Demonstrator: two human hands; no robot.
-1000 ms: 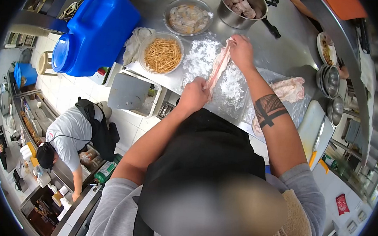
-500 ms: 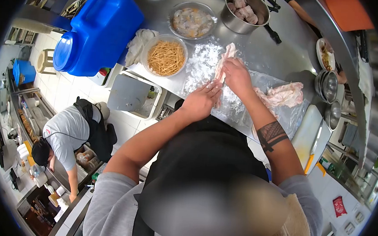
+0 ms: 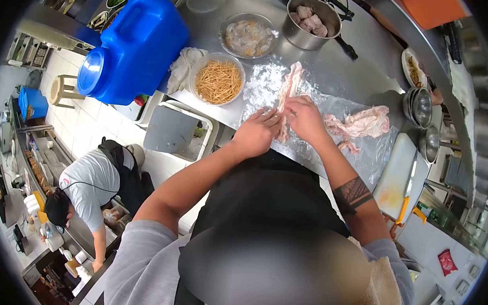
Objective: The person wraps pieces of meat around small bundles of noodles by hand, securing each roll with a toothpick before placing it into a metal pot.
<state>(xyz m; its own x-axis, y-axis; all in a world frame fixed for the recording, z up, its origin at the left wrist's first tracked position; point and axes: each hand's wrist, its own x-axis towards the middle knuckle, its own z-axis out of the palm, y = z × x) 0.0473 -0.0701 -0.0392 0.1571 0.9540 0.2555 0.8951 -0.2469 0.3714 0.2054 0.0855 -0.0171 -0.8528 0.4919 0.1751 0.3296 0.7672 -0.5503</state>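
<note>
A long strip of pale pink raw meat (image 3: 291,84) lies on the floured steel counter, pointing away from me. My left hand (image 3: 256,133) is closed on its near part from the left, with fingers close together. Against its right side, my right hand (image 3: 306,118) pinches the strip, the fingertips nearly meeting the left hand's. Part of the meat is hidden under my fingers. White flour (image 3: 261,82) covers the steel beside it. A crumpled, larger piece of raw meat (image 3: 366,122) rests on a clear plastic sheet (image 3: 375,146) to the right.
Left of the flour stands a tub of thin wooden sticks (image 3: 219,81). Behind are a bowl of pale mixture (image 3: 248,35) and a pot (image 3: 307,40) holding meat pieces. A blue jug (image 3: 141,45) stands left; a cutting board (image 3: 390,178) and knife (image 3: 406,190) lie right. Another person (image 3: 94,179) bends at left.
My right hand has moved slightly toward me along the strip, leaving more of its far end uncovered. The view has shifted a little.
</note>
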